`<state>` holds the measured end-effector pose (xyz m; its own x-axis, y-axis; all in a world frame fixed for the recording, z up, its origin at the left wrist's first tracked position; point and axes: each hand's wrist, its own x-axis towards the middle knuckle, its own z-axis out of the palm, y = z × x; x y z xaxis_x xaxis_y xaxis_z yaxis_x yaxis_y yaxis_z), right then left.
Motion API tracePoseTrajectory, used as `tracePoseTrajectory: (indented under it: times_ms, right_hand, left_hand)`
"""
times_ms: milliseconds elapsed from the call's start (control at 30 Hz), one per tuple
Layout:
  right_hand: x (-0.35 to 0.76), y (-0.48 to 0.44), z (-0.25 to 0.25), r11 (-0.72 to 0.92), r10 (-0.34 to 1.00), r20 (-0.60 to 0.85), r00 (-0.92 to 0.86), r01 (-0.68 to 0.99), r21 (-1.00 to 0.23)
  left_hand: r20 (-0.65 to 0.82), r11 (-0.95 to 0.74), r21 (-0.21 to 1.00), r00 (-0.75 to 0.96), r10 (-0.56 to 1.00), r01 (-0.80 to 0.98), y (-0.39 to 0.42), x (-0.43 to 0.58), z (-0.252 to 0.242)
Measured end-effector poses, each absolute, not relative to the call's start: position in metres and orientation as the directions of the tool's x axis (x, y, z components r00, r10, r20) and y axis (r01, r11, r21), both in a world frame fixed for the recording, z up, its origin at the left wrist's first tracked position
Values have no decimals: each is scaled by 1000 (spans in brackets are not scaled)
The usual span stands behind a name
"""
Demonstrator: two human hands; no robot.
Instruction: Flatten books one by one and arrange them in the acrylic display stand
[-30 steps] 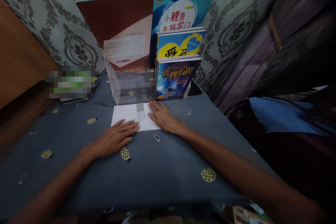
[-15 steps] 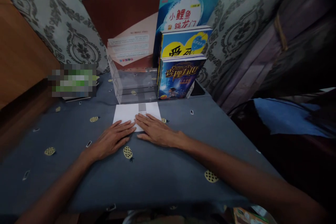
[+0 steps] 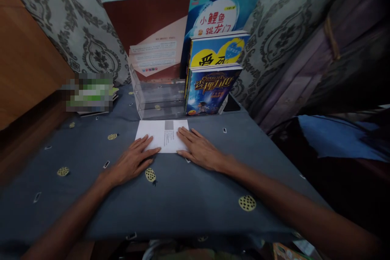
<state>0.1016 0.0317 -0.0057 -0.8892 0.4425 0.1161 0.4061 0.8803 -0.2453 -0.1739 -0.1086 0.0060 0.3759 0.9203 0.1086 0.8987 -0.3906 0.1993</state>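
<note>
A white printed sheet of paper [image 3: 163, 136] with a grey block and small text lies on the blue cloth-covered table [image 3: 183, 207]. It may be folded or a thin booklet; I cannot tell which. My left hand [image 3: 132, 158] rests at its left front part, palm down, fingers and thumb spread. Across from it, my right hand [image 3: 199, 148] lies flat on the paper's right edge, fingers stretched out. Neither hand grips anything. Just behind the paper stands a clear plastic book rack [image 3: 137, 103].
Upright in the rack are a brown-backed book [image 3: 149, 20], a teal book [image 3: 228, 4], a yellow-and-blue book [image 3: 219, 50] and a dark blue book [image 3: 210, 89]. A blurred stack [image 3: 91, 95] lies at the left. Patterned curtain [image 3: 274, 24] hangs behind.
My right hand has slid right, from the paper's middle to its right edge, uncovering the printed text. My left hand's fingers have spread wider. The view has shifted slightly.
</note>
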Motion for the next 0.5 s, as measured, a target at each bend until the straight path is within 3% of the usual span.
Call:
tracePoseTrajectory:
  times_ms: [500]
  right_hand:
    - [173, -75, 3, 924, 374, 219, -901, 340, -177]
  left_hand:
    - [124, -529, 195, 515, 848, 826, -158, -149, 5]
